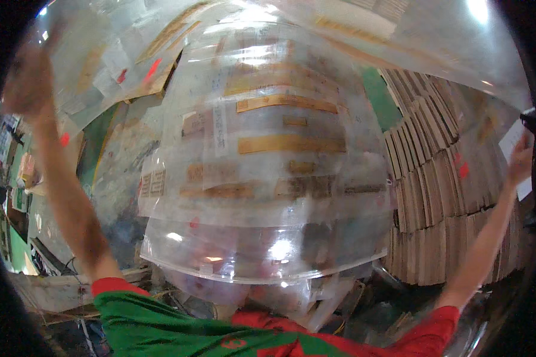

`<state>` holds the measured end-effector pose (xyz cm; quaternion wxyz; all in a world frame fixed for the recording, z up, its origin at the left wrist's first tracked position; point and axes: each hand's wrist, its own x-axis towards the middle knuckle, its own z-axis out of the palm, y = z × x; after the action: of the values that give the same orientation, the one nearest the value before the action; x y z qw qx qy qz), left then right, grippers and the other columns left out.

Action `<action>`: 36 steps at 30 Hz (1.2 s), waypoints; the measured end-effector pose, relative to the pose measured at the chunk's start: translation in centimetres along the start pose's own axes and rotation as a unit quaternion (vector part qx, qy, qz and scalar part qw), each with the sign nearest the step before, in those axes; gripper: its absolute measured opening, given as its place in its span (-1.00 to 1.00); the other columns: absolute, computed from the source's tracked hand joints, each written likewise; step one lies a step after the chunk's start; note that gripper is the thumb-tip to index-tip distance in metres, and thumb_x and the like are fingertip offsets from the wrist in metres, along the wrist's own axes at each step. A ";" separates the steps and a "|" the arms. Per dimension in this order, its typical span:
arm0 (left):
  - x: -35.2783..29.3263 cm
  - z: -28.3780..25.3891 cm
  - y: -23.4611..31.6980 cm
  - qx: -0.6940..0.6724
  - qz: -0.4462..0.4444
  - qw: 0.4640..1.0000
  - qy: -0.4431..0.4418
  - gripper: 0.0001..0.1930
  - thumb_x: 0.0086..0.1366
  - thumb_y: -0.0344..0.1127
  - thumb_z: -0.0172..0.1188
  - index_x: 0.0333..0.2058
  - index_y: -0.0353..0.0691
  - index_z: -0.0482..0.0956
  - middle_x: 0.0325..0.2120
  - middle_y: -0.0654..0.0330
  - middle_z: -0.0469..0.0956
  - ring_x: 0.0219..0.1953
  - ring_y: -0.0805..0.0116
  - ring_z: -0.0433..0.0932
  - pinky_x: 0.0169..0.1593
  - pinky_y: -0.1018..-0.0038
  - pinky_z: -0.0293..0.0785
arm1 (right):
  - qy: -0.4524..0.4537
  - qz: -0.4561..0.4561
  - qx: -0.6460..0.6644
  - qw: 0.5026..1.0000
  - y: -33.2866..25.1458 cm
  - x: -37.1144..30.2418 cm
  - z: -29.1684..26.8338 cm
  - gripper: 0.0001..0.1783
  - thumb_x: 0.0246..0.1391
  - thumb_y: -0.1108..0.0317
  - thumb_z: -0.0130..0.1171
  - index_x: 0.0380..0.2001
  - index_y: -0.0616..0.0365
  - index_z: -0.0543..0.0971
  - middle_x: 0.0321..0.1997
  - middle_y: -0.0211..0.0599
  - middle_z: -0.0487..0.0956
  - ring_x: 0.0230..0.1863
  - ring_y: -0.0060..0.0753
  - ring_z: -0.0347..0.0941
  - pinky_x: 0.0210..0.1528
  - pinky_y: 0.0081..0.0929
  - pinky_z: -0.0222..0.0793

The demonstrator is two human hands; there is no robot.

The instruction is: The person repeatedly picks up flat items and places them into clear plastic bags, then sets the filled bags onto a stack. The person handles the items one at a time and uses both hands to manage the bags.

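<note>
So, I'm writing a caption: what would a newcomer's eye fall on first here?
Probably the shiny clear plastic filling the middle. Next, the arms spread wide, the left hand at far left, the right hand at far right. Cardboard stands in rows at right.

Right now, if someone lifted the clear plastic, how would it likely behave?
The clear plastic would probably flop and fold, since its surface shows creases and ripples. It is likely light for its size, looking thin enough for brown strips to show through. Its glossy highlights suggest it may slide easily.
</note>
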<state>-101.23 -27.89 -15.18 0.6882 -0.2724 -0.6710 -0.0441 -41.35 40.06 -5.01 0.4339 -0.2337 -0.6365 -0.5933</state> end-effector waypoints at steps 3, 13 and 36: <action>-11.0 -2.6 6.2 -0.062 0.017 0.994 -0.085 -0.86 0.06 -0.34 0.29 -0.43 -0.13 0.50 -0.52 0.13 0.45 -0.49 0.14 0.47 -0.40 0.25 0.39 | -0.085 0.040 0.316 0.944 -8.6 -12.8 -0.3 -0.65 0.14 0.41 0.08 0.00 0.20 0.58 0.00 -0.09 0.59 -0.07 -0.12 0.55 -0.08 -0.24 0.49; -33.8 -5.8 23.9 -0.291 -0.014 0.795 -0.531 -0.81 0.21 -0.45 0.05 -0.19 -0.29 0.52 0.23 -0.06 0.39 0.20 -0.09 0.43 0.14 0.13 0.46 | -0.646 0.070 0.297 0.700 -34.2 -35.7 -11.1 -0.50 0.17 0.26 0.12 0.20 0.05 0.49 0.05 -0.07 0.58 0.09 0.07 0.49 0.10 -0.02 0.41; -23.9 -18.7 36.5 -0.568 -0.192 0.644 -0.476 -0.59 0.24 -0.50 0.21 0.08 -0.42 0.48 -0.20 -0.03 0.58 -0.16 0.09 0.57 -0.06 0.30 0.49 | -0.579 0.442 0.222 0.649 -5.5 -50.6 -49.0 -0.69 0.12 0.33 0.17 -0.08 0.21 0.60 -0.07 0.12 0.59 -0.05 0.23 0.50 0.01 -0.02 0.42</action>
<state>-71.14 -12.37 -48.40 -0.0390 -0.4580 -0.7867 -0.4120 -6.37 3.09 -53.96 0.2272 -0.6794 -0.6927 0.0835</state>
